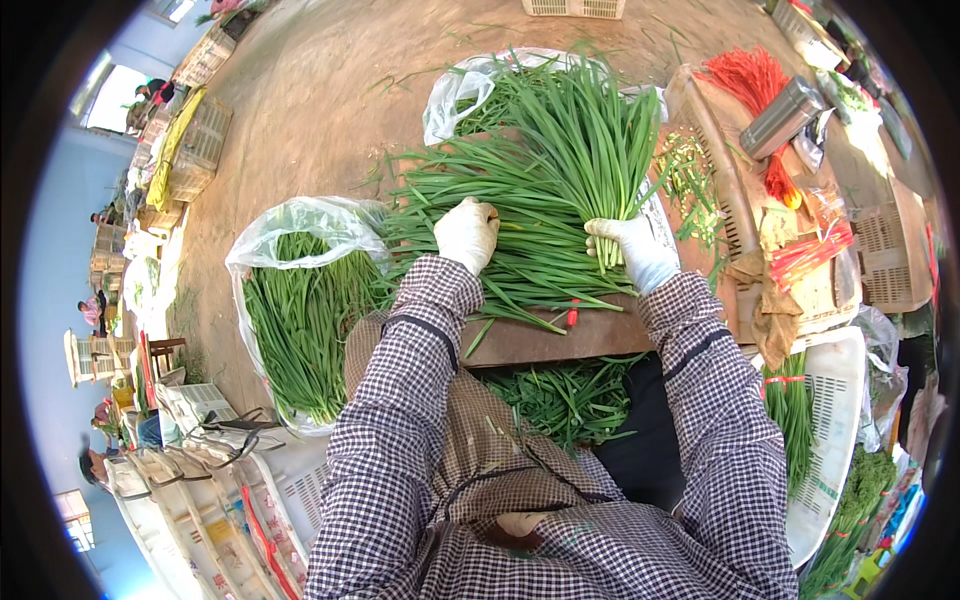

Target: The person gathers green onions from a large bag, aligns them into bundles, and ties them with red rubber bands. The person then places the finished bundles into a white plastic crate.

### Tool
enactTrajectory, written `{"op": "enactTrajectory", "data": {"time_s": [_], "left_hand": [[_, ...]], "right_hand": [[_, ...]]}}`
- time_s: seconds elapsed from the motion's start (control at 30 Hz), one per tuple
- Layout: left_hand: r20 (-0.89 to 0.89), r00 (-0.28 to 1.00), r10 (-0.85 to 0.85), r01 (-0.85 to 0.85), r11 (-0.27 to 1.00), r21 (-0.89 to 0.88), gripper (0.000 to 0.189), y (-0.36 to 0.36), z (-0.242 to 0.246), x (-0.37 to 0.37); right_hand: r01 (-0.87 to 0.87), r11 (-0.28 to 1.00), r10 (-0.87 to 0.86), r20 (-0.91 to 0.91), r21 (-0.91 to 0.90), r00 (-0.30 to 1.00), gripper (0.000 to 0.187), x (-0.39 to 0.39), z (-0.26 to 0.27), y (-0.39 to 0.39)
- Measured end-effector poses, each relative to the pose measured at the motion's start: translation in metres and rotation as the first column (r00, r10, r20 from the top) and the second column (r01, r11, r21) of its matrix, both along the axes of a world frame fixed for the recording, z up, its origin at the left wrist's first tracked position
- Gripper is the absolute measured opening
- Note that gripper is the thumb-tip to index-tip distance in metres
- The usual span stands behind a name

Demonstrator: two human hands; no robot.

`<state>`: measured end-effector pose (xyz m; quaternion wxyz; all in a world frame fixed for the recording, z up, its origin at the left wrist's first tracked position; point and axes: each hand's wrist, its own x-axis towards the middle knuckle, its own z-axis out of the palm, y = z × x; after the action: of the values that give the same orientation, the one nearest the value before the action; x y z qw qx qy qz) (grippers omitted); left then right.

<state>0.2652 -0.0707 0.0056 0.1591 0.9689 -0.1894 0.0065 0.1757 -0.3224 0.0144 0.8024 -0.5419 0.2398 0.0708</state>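
My right hand (628, 247), in a white glove, grips a bunch of garlic chives (600, 161) by its pale stem ends. Its long green leaves fan out away from me. More loose chives (525, 232) lie across a low brown board (555, 341), under and beside both hands. My left hand (469, 234), also gloved, is over the left part of this pile with its fingers curled in. Whether a leaf is pinched between those fingertips is hard to see. A small red piece (573, 312) rests at the board's near edge.
Plastic bags of chives (311, 330) stand left of and beyond the board. At right, an upturned crate (720, 150) bears a steel flask (781, 118) and red ties (750, 75). A white basket (832, 420) holds tied chives (786, 427). Cut leaves (562, 401) lie below the board.
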Motion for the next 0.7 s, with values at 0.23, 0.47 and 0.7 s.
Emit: {"op": "enactTrajectory", "data": {"time_s": [0.23, 0.47, 0.7], "left_hand": [[-0.039, 0.996, -0.077, 0.081, 0.988, 0.130, 0.017, 0.000, 0.003, -0.002], [0.069, 0.996, -0.059, 0.052, 0.994, 0.100, 0.011, -0.004, 0.007, 0.003], [-0.076, 0.989, -0.124, 0.127, 0.991, 0.042, 0.020, 0.008, 0.015, 0.006]], "right_hand": [[-0.002, 0.995, 0.003, 0.002, -0.098, 1.000, 0.037, 0.001, -0.004, 0.004], [-0.004, 1.000, 0.005, 0.025, -0.019, 1.000, 0.043, -0.001, -0.010, 0.004], [-0.009, 0.999, 0.010, 0.022, -0.048, 1.000, 0.040, 0.000, -0.009, 0.006]]}}
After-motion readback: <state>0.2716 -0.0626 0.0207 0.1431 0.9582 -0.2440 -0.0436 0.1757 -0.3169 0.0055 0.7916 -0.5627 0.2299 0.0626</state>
